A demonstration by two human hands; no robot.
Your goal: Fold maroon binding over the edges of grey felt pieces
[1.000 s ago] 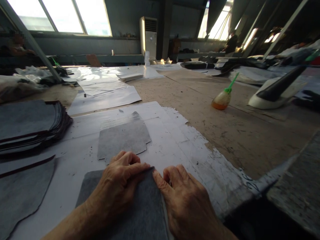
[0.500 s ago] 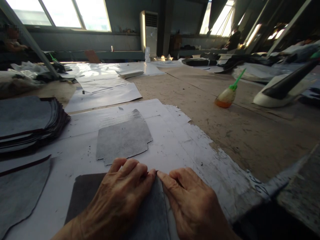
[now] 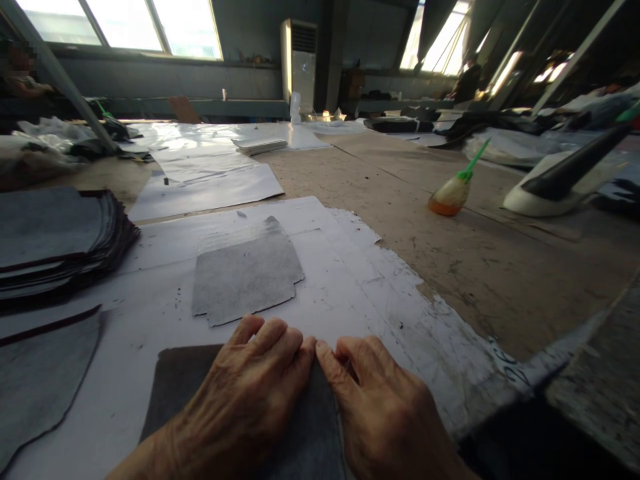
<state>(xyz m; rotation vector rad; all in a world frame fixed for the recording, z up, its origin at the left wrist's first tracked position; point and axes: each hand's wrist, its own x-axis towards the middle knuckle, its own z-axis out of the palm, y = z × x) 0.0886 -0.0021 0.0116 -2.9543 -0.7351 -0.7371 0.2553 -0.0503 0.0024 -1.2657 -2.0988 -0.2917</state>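
Note:
My left hand (image 3: 255, 390) and my right hand (image 3: 385, 400) meet near the bottom middle over a grey-backed leather-like piece (image 3: 183, 373). Fingers of both hands are closed in a pinch at its far right edge, thumb tips almost touching; the exact grip underneath is hidden. Brownish grey shows on the piece left of my left hand, and lighter grey between the hands. Just beyond them a smaller grey piece (image 3: 247, 277) lies flat on white paper (image 3: 340, 267). Another grey piece with a dark brown edge strip (image 3: 45, 380) rests at the left.
A stack of grey pieces with dark edges (image 3: 60, 247) stands at the left. Right of the paper, on the brown tabletop (image 3: 380, 180), are a green-nozzled bottle of amber liquid (image 3: 450, 193) and a black-handled tool on a white base (image 3: 545, 187). The table's edge (image 3: 545, 367) runs at lower right.
Both hands have shifted very slightly right along with the piece, their pinch staying at its edge. The view has tilted a little; the other things lie as before.

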